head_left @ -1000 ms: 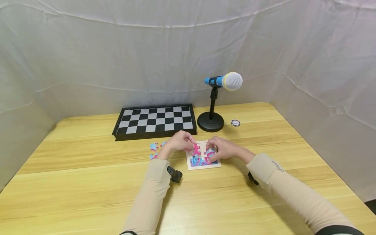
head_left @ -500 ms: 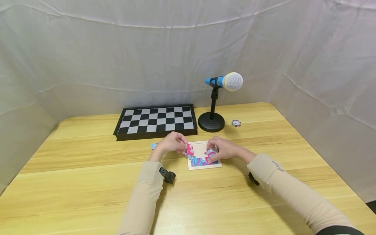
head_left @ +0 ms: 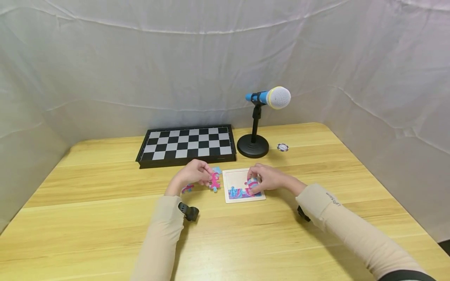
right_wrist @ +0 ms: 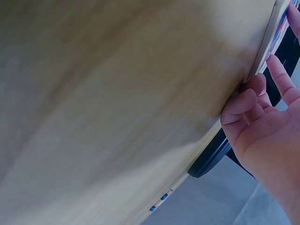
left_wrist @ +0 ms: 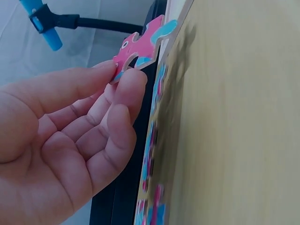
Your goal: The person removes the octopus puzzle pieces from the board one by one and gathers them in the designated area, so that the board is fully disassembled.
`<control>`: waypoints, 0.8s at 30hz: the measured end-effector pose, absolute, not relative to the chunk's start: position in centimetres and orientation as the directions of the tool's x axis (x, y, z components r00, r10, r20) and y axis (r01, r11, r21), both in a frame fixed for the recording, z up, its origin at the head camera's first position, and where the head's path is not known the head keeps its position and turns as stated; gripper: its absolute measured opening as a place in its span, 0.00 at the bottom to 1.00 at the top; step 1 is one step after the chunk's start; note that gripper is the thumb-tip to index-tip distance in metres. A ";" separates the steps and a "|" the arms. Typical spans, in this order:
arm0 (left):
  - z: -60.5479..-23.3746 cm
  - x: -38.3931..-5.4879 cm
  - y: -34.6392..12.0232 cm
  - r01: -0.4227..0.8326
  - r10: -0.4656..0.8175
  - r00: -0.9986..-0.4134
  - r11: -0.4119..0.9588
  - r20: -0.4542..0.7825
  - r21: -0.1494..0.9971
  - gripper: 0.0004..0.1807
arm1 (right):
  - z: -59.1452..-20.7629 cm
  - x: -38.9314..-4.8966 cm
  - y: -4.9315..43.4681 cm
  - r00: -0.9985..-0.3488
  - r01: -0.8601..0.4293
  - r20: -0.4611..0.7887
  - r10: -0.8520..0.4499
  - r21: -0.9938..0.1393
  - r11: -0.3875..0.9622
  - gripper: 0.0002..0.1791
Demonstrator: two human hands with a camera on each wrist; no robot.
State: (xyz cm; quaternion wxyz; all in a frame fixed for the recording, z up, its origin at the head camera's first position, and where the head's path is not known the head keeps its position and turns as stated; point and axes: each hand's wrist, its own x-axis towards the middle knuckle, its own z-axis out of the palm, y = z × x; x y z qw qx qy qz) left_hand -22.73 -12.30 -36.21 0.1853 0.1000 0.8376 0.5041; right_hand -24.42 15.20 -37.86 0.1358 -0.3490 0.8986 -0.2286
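Observation:
My left hand [head_left: 191,172] pinches a pink puzzle piece [head_left: 215,182] with light-blue parts between thumb and forefinger, left of the puzzle tray [head_left: 234,177]. In the left wrist view that piece [left_wrist: 140,46] is raised and tilted, with the other fingers loosely bent below it. Over the tray's right side, my right hand [head_left: 270,178] touches the pink-and-blue pieces [head_left: 252,182] with thumb and forefinger. Its other fingers bend by the tray's edge [right_wrist: 265,44] in the right wrist view. Blue-and-purple pieces [head_left: 236,193] line the tray's near side; its upper left shows bare wood.
Loose puzzle pieces [head_left: 188,188] lie around and partly behind the left hand, one light-blue piece [head_left: 217,170] just beyond it. A chessboard [head_left: 186,143] stands behind. Farther right are a blue microphone [head_left: 277,97] on a black stand [head_left: 252,146] and a poker chip [head_left: 283,147].
My left hand has lifted the pink piece from the tray's left part and moved left with it, over the table. The right hand has stayed in place on the tray.

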 end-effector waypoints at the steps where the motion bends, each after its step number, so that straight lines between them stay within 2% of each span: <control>1: -36.1 -22.6 -12.5 -0.021 0.352 -0.912 0.472 -0.210 0.881 0.05 | -37.8 -24.4 15.2 -0.718 -0.568 -0.082 -0.692 -0.505 0.649 0.21; 17: -35.8 -22.1 -14.9 -0.032 0.349 -0.914 0.453 -0.210 0.891 0.04 | -37.7 -24.3 15.1 -0.717 -0.569 -0.081 -0.692 -0.504 0.649 0.21; 24: -35.8 -22.1 -15.3 -0.080 0.313 -0.914 0.484 -0.258 0.871 0.03 | -37.7 -24.3 15.2 -0.724 -0.553 -0.094 -0.683 -0.513 0.656 0.21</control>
